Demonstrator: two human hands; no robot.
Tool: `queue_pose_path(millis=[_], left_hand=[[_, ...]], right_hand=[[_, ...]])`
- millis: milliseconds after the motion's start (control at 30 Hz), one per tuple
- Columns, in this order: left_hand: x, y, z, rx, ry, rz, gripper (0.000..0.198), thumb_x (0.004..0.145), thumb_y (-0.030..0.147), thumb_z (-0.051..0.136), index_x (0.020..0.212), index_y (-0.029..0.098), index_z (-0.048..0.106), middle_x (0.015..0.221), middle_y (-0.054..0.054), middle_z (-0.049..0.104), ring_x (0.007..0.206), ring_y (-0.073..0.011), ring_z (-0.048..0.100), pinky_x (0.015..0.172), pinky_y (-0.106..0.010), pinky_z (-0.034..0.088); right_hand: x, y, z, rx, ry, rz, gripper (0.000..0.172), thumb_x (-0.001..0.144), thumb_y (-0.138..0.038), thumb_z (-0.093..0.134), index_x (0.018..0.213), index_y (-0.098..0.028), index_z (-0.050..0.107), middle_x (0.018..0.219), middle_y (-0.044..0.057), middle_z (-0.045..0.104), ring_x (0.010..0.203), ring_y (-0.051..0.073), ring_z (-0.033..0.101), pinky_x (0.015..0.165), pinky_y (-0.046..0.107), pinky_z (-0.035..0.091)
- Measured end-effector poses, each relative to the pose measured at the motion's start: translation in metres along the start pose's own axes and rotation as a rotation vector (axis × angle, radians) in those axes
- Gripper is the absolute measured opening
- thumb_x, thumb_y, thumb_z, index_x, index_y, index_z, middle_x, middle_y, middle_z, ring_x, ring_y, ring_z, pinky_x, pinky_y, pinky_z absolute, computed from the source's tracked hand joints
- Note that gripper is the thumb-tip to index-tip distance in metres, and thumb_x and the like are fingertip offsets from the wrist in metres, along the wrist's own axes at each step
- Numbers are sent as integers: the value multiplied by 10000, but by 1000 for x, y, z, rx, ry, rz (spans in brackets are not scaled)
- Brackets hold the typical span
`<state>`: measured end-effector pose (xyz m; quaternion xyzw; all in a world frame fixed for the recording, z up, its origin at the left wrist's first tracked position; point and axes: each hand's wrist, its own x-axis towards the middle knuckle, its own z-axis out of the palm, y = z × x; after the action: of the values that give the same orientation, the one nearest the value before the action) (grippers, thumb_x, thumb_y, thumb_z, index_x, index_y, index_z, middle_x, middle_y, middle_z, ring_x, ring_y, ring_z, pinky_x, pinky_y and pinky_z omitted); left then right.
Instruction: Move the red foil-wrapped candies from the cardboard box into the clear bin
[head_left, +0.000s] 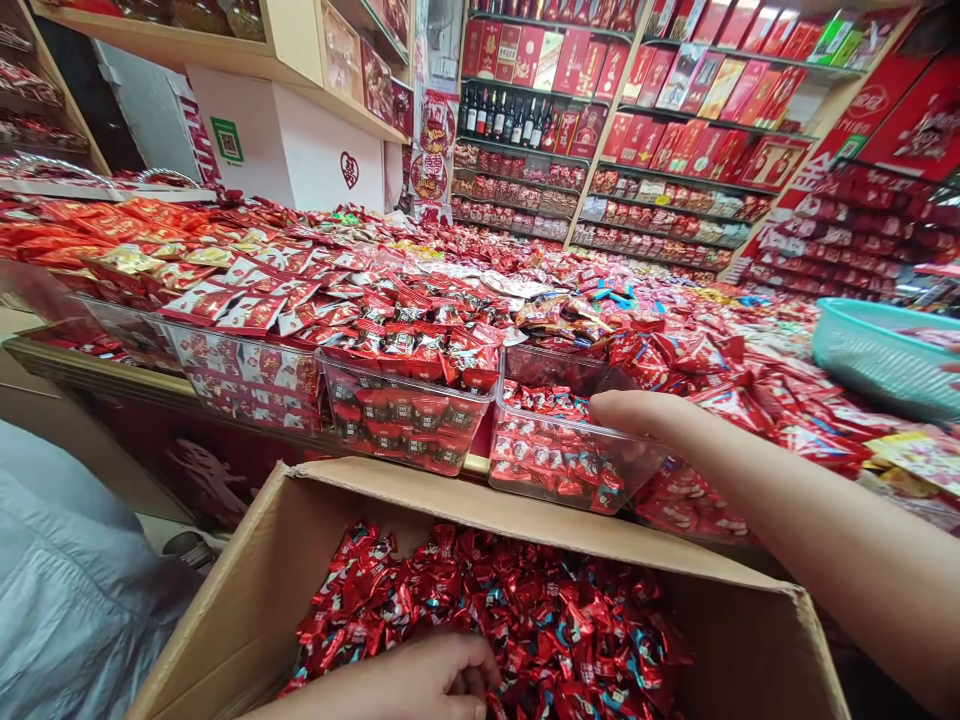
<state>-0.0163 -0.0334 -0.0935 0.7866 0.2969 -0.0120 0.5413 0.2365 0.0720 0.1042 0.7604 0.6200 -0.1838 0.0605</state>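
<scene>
My left hand (450,675) is down in an open cardboard box (420,490), its fingers curled into a heap of red wrapped candies (555,620). Beyond the box's far edge stands a clear plastic bin (559,485), partly filled with similar red candies. My right hand (637,412) reaches in from the right and grips this bin at its right side. The thumb shows above the rim; the other fingers are hidden. A fuller clear bin (409,430) of red and dark-brown packets stands just left of it.
Packets of sweets (255,290) cover the long counter, with more clear bins along its front. A turquoise basket (862,350) is at the right. Shelves (585,100) with red boxes and bottles rise behind. Light grey-blue cloth (60,590) shows at the lower left.
</scene>
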Motion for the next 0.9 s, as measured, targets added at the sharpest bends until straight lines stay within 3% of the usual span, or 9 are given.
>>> queue_pose_path(millis=[100, 267, 367, 433, 500, 567, 633, 733, 900], left_hand=[[-2, -3, 0, 119, -6, -3, 276, 685, 171, 474, 941, 247, 545, 785, 13, 616, 665, -150, 555, 513, -191, 393], [4, -23, 17, 384, -8, 238, 313, 711, 232, 538, 1020, 278, 519, 976, -15, 570, 870, -195, 520, 739, -253, 402], [10, -36, 32, 545, 11, 267, 198, 756, 310, 501, 930, 239, 563, 887, -38, 588, 831, -202, 525, 759, -274, 389], [13, -40, 38, 615, 23, 268, 154, 741, 305, 518, 855, 221, 580, 834, -37, 592, 784, -199, 531, 697, -259, 402], [13, -41, 40, 643, -3, 277, 87, 702, 265, 556, 762, 214, 594, 734, -19, 598, 692, -185, 537, 595, -233, 398], [12, -40, 39, 620, -28, 237, 46, 675, 201, 558, 690, 217, 598, 617, 10, 583, 560, -150, 515, 486, -209, 357], [9, -35, 35, 580, -12, 160, 83, 662, 159, 535, 645, 217, 592, 559, 23, 561, 514, -135, 489, 456, -203, 330], [5, -15, 23, 492, 107, 80, 90, 682, 163, 482, 649, 194, 560, 673, -5, 565, 657, -164, 499, 568, -235, 371], [9, 24, 7, -273, 259, -46, 74, 740, 215, 415, 735, 161, 466, 673, 17, 487, 599, -116, 461, 564, -235, 390]], right_hand=[[3, 0, 0, -200, -125, 0, 211, 591, -112, 553, 385, -156, 551, 387, 65, 539, 492, 222, 573, 495, 349, 435], [-10, 7, -19, -269, 257, -220, 131, 663, -171, 498, 684, -167, 628, 698, 64, 639, 667, 189, 582, 604, 283, 427], [-52, 5, -21, -120, 612, -360, 172, 735, -255, 458, 805, -191, 602, 747, 32, 631, 672, 147, 563, 620, 245, 413], [-88, -2, -3, 44, 759, -502, 151, 744, -276, 470, 810, -201, 584, 710, 10, 618, 624, 116, 548, 590, 211, 410], [-118, -10, 36, 177, 666, -638, 127, 762, -241, 455, 830, -215, 560, 726, -2, 606, 639, 97, 541, 591, 183, 409], [-132, -15, 90, 202, 355, -709, 163, 789, -199, 398, 829, -226, 553, 726, -5, 600, 656, 96, 542, 590, 177, 406], [-131, -14, 148, 151, 60, -666, 170, 762, -181, 419, 806, -228, 576, 735, 4, 605, 663, 117, 556, 586, 191, 407], [-117, -6, 212, 260, -68, -506, 189, 708, -177, 490, 860, -220, 594, 837, 30, 613, 753, 156, 565, 644, 215, 410], [-112, -3, 230, 712, -15, -441, 252, 723, -308, 513, 935, -181, 561, 817, 36, 595, 742, 162, 532, 649, 241, 397]])
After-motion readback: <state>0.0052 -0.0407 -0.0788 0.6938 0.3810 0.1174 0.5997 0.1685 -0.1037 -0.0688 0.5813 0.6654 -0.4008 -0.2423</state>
